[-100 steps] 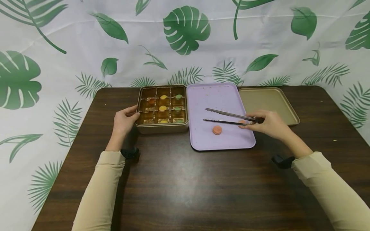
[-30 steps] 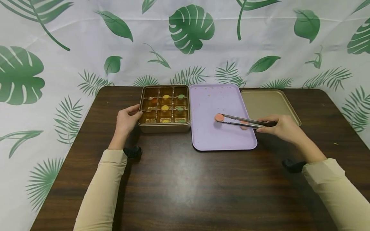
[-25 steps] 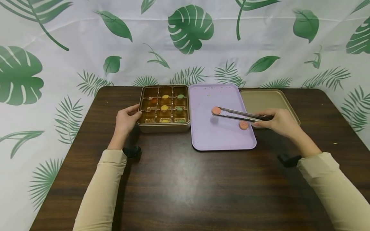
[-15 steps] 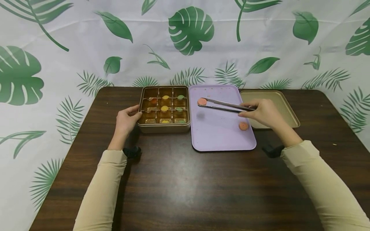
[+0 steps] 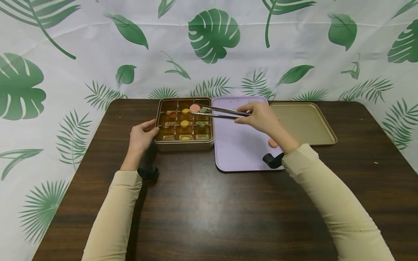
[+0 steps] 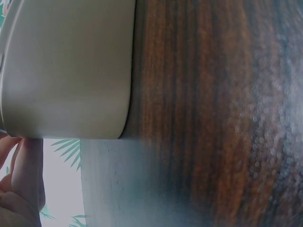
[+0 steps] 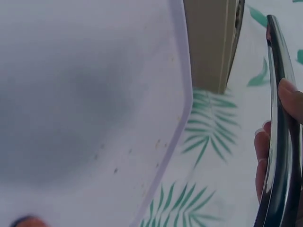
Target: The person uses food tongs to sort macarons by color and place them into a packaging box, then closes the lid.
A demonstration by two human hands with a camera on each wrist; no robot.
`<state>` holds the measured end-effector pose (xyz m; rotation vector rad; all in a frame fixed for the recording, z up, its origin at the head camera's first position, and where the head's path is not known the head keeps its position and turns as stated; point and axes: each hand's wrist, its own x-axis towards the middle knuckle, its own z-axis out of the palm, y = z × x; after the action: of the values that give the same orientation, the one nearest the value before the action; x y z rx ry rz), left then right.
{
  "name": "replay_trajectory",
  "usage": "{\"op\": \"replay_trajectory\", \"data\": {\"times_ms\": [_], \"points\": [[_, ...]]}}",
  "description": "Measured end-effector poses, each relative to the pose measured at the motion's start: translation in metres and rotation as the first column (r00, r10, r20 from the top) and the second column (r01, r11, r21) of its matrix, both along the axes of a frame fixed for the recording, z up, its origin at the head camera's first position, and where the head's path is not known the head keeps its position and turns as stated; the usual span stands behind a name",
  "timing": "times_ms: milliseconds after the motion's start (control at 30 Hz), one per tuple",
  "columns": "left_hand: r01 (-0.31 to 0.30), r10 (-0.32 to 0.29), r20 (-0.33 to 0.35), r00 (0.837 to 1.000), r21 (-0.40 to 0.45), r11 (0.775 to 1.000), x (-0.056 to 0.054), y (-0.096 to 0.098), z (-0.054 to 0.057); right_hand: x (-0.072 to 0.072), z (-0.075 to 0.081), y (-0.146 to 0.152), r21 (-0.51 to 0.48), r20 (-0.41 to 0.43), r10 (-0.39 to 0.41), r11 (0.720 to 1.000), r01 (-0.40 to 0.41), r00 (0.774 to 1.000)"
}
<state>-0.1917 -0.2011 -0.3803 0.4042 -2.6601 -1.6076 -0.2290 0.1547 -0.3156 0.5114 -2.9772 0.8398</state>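
My right hand (image 5: 259, 116) holds metal tongs (image 5: 225, 111) with toothed tips. A pink macaron (image 5: 195, 108) is pinched between those tips, over the right half of a gold tin (image 5: 183, 145). A clear insert splits the tin into several compartments; yellow macarons (image 5: 184, 123) stand in the middle column and green ones (image 5: 201, 124) in the right column. One reddish macaron (image 5: 172, 114) sits at the left. My left hand (image 5: 141, 136) grips the tin's left side, thumb at the rim. In the left wrist view, its fingers (image 6: 26, 175) lie against the tin wall.
A lilac tray (image 5: 235, 154) with crumbs stands right of the tin. Another pink macaron (image 5: 273, 143) lies on it, partly behind my right forearm. Further right is a shallow gold lid (image 5: 305, 123). A leaf-print cloth (image 5: 209, 72) hangs behind the wooden table (image 5: 202, 210).
The tongs first hung open above the tray, then took hold of a pink macaron there. My right hand has lifted it and moved left to the tin. My left hand has stayed put.
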Motion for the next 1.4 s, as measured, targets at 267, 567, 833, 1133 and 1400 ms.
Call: {"op": "replay_trajectory", "data": {"times_ms": [267, 567, 833, 1133, 1400], "points": [[0.0, 0.0, 0.002, 1.0, -0.003, 1.0, 0.002, 0.002, 0.001, -0.006, -0.004, -0.034, 0.033, 0.027, 0.048, 0.998, -0.049, 0.998], [-0.005, 0.005, 0.01, 1.0, -0.001, 1.0, 0.003, 0.001, 0.002, -0.007, -0.01, -0.055, 0.083, 0.041, 0.073, 0.994, -0.076, 0.997], [-0.004, 0.004, 0.0, 1.0, -0.008, 1.0, 0.002, 0.001, 0.001, -0.006, -0.015, -0.068, 0.099, 0.068, 0.063, 0.993, -0.07, 0.996], [-0.006, 0.006, -0.007, 1.0, -0.017, 1.0, 0.001, 0.002, 0.0, -0.006, -0.018, -0.078, 0.1, 0.103, 0.037, 0.994, -0.047, 0.994], [-0.005, 0.004, -0.021, 1.0, -0.017, 1.0, 0.0, 0.002, 0.0, -0.008, -0.02, -0.08, 0.105, 0.101, 0.041, 0.993, -0.052, 0.994]]}}
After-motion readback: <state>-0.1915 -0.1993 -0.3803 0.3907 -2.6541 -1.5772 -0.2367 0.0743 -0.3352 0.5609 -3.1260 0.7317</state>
